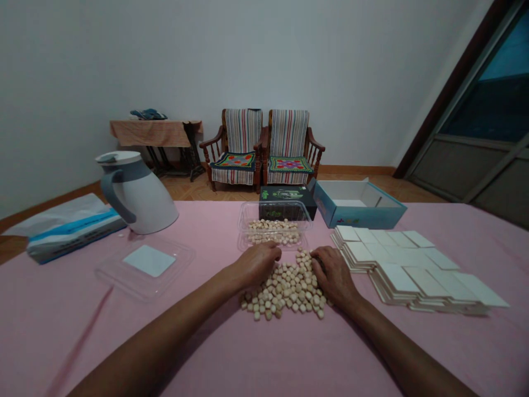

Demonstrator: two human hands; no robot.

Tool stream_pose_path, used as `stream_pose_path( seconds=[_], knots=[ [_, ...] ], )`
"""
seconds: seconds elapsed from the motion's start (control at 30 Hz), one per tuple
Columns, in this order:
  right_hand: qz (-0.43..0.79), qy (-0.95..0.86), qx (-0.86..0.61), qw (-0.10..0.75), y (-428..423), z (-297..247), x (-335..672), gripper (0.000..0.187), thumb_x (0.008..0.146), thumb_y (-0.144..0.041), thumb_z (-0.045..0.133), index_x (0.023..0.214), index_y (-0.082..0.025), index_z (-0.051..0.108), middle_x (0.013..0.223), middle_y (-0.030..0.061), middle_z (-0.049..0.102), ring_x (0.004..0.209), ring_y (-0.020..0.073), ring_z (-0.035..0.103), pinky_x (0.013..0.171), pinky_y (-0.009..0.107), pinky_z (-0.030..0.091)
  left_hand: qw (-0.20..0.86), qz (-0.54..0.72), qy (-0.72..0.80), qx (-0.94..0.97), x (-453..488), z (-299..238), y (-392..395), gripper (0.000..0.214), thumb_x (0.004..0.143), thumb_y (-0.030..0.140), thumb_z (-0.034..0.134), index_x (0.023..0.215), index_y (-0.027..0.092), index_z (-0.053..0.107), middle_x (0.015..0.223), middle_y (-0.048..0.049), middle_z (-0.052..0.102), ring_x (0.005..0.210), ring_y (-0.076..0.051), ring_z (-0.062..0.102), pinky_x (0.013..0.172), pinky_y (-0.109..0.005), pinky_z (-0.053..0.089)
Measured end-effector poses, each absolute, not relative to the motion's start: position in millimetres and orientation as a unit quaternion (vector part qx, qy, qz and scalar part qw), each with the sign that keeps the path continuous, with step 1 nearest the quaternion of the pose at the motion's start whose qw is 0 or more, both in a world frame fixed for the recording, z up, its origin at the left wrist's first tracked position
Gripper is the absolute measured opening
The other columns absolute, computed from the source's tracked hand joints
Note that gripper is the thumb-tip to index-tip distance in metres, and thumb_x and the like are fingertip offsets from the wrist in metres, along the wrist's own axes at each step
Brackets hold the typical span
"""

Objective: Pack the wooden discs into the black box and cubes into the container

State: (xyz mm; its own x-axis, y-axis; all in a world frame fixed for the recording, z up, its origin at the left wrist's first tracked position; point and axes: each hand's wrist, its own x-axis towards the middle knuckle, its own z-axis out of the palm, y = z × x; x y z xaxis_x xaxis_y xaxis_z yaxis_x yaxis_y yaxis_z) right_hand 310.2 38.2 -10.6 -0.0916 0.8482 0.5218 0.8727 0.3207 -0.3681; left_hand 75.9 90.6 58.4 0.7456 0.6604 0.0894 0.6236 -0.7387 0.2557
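Note:
A pile of small pale rounded cubes (289, 289) lies on the pink cloth in front of me. My left hand (260, 262) rests at the pile's upper left edge with its fingers curled inward. Close to its knuckles stands a clear plastic box (243, 220), partly filled with more of the same cubes (275, 231). At the pile's right side is my right hand (334, 274), its fingers bent and touching the cubes. Whatever either hand may have inside its curled fingers is hidden from this angle.
Stacks of pale flat tiles (400, 253) lie right of the pile. Behind are a blue open box (359, 215) and a black box (285, 201). To the left are a clear lid (144, 270), a grey-white jug (144, 198) and a blue-white packet (74, 234).

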Motion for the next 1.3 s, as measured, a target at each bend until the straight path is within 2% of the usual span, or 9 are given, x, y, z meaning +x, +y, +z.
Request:
stream_pose_path(
  seconds=[0.2, 0.33, 0.4, 0.47, 0.6, 0.67, 0.87, 1.03, 1.3],
  knots=[
    [-0.018, -0.739, -0.579, 0.343, 38, -9, 309, 0.014, 0.087, -0.019, 0.046, 0.091, -0.019, 0.06, 0.091, 0.0079, 0.061, 0.087, 0.0223, 0.052, 0.077, 0.036, 0.039, 0.061, 0.243, 0.287, 0.925, 67, 102, 99, 0.016, 0.083, 0.008, 0.048, 0.089, 0.015, 0.061, 0.091, -0.0064, 0.059, 0.08, -0.014, 0.056, 0.073, -0.024, 0.046],
    [-0.017, -0.737, -0.583, 0.341, 37, -9, 309, 0.013, 0.087, -0.018, 0.046, 0.091, -0.019, 0.059, 0.092, 0.0083, 0.06, 0.089, 0.0227, 0.051, 0.078, 0.036, 0.039, 0.025, 0.327, 0.345, 0.88, 62, 104, 107, 0.024, 0.086, 0.009, 0.046, 0.105, 0.016, 0.059, 0.106, -0.0086, 0.058, 0.081, -0.012, 0.058, 0.074, -0.024, 0.047],
    [-0.014, -0.738, -0.585, 0.336, 37, -10, 309, 0.013, 0.087, -0.018, 0.046, 0.091, -0.018, 0.059, 0.092, 0.0083, 0.06, 0.09, 0.0226, 0.051, 0.079, 0.036, 0.039, 0.023, 0.307, 0.349, 0.885, 60, 98, 103, 0.024, 0.087, 0.011, 0.046, 0.106, 0.016, 0.059, 0.106, -0.009, 0.058, 0.083, -0.014, 0.058, 0.076, -0.025, 0.047],
    [-0.013, -0.738, -0.586, 0.334, 38, -10, 310, 0.013, 0.087, -0.018, 0.046, 0.091, -0.018, 0.059, 0.092, 0.008, 0.06, 0.089, 0.0225, 0.051, 0.078, 0.036, 0.039, 0.041, 0.239, 0.334, 0.911, 58, 90, 96, 0.019, 0.086, 0.011, 0.048, 0.097, 0.016, 0.062, 0.097, -0.0074, 0.061, 0.082, -0.015, 0.059, 0.074, -0.025, 0.046],
    [-0.014, -0.737, -0.585, 0.34, 38, -10, 310, 0.012, 0.086, -0.019, 0.047, 0.09, -0.019, 0.059, 0.092, 0.0078, 0.06, 0.089, 0.0228, 0.051, 0.078, 0.036, 0.039, 0.114, 0.074, 0.296, 0.945, 59, 73, 86, 0.014, 0.077, 0.009, 0.056, 0.083, 0.016, 0.066, 0.082, -0.0048, 0.065, 0.075, -0.015, 0.059, 0.067, -0.022, 0.043],
    [-0.011, -0.738, -0.584, 0.339, 38, -10, 310, 0.012, 0.086, -0.019, 0.047, 0.09, -0.019, 0.058, 0.091, 0.0077, 0.06, 0.088, 0.0226, 0.051, 0.078, 0.036, 0.039, 0.136, 0.041, 0.298, 0.944, 61, 64, 86, 0.014, 0.075, 0.008, 0.056, 0.081, 0.016, 0.067, 0.08, -0.0051, 0.066, 0.072, -0.015, 0.06, 0.065, -0.022, 0.042],
    [-0.012, -0.741, -0.583, 0.334, 39, -12, 311, 0.013, 0.087, -0.019, 0.047, 0.091, -0.019, 0.059, 0.091, 0.0077, 0.06, 0.088, 0.0227, 0.051, 0.078, 0.036, 0.039, 0.142, 0.051, 0.347, 0.926, 67, 47, 89, 0.013, 0.077, 0.014, 0.055, 0.08, 0.016, 0.068, 0.078, -0.0053, 0.069, 0.067, -0.015, 0.06, 0.061, -0.022, 0.04],
    [-0.012, -0.743, -0.577, 0.34, 39, -13, 312, 0.013, 0.087, -0.02, 0.047, 0.091, -0.019, 0.059, 0.092, 0.008, 0.06, 0.089, 0.0231, 0.051, 0.079, 0.037, 0.039, 0.137, 0.034, 0.368, 0.919, 73, 53, 90, 0.013, 0.072, 0.013, 0.057, 0.075, 0.016, 0.07, 0.073, -0.0048, 0.07, 0.063, -0.015, 0.06, 0.058, -0.022, 0.04],
    [-0.02, -0.738, -0.582, 0.339, 37, -10, 310, 0.013, 0.087, -0.019, 0.046, 0.091, -0.019, 0.059, 0.091, 0.0077, 0.06, 0.088, 0.0222, 0.052, 0.078, 0.036, 0.04, 0.108, 0.022, 0.387, 0.916, 81, 55, 82, 0.019, 0.066, 0.009, 0.054, 0.072, 0.014, 0.071, 0.072, -0.011, 0.07, 0.064, -0.02, 0.062, 0.059, -0.027, 0.043]
  ],
)
